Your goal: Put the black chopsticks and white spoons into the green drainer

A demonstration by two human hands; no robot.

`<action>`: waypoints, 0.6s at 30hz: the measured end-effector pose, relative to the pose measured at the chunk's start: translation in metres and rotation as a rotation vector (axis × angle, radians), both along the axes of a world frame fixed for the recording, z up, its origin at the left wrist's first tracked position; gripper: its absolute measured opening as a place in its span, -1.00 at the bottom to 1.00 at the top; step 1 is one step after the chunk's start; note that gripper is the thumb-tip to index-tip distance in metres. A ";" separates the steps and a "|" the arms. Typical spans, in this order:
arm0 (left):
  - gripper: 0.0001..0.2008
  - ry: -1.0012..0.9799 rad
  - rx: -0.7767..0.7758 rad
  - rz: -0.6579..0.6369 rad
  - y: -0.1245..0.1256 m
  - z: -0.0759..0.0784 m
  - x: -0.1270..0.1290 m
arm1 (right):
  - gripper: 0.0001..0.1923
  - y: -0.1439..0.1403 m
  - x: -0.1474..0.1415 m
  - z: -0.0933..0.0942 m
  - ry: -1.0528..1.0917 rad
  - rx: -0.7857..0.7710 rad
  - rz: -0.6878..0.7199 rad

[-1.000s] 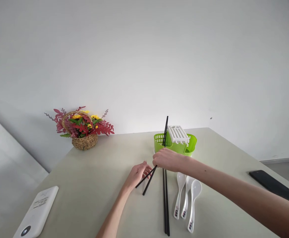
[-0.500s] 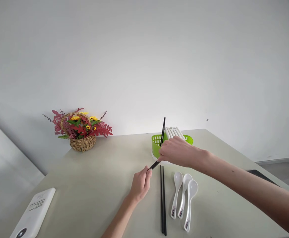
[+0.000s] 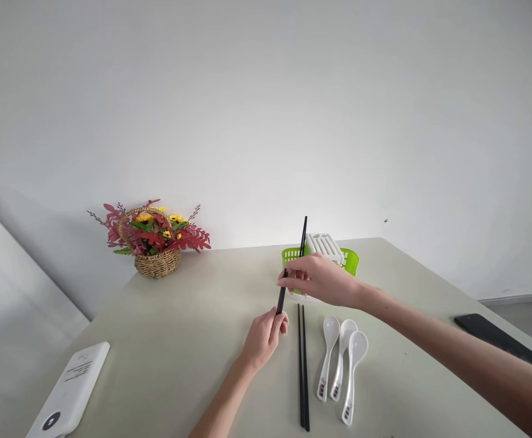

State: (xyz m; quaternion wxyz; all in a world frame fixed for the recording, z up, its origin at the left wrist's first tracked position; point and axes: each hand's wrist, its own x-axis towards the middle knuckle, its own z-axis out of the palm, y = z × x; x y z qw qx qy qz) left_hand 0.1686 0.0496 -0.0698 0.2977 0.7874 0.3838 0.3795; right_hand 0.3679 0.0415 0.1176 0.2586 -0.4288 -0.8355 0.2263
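Note:
Black chopsticks [image 3: 282,297] are held tilted above the table between both my hands; they lie so close together that I cannot count them. My left hand [image 3: 262,336] is closed round their lower part. The fingers of my right hand [image 3: 317,278] pinch the upper end. Behind the right hand stands a green perforated cutlery holder [image 3: 350,261] with a white slotted top [image 3: 324,246], partly hidden by the hand. More black chopsticks [image 3: 303,234] stick up from its left compartment. A pair of black chopsticks [image 3: 303,371] lies on the table, beside three white spoons [image 3: 348,371].
At the back left is a wicker basket [image 3: 158,264] of red and yellow artificial flowers. A white device [image 3: 70,389] lies at the left front. On the right, a flat dark object [image 3: 498,337] lies near the edge of the table [image 3: 193,322], partly behind my right forearm.
The held chopsticks have swung more upright, and their upper end now shows. My right hand has loosened its wrap into a fingertip pinch. The whole view has shifted slightly.

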 end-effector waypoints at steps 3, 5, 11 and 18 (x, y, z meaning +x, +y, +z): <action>-0.62 -0.007 -0.024 -0.016 0.000 0.000 0.000 | -0.65 0.002 0.002 -0.007 0.040 0.007 -0.031; -0.61 0.006 -0.027 -0.024 0.000 0.000 0.000 | -0.65 0.002 0.002 -0.009 0.070 -0.001 -0.045; -0.55 0.099 0.021 -0.038 -0.002 0.006 -0.001 | -0.64 0.002 0.002 -0.016 0.108 -0.030 -0.049; -0.53 0.131 0.030 -0.042 -0.003 0.011 0.002 | -0.80 0.002 0.006 -0.022 0.166 -0.009 -0.050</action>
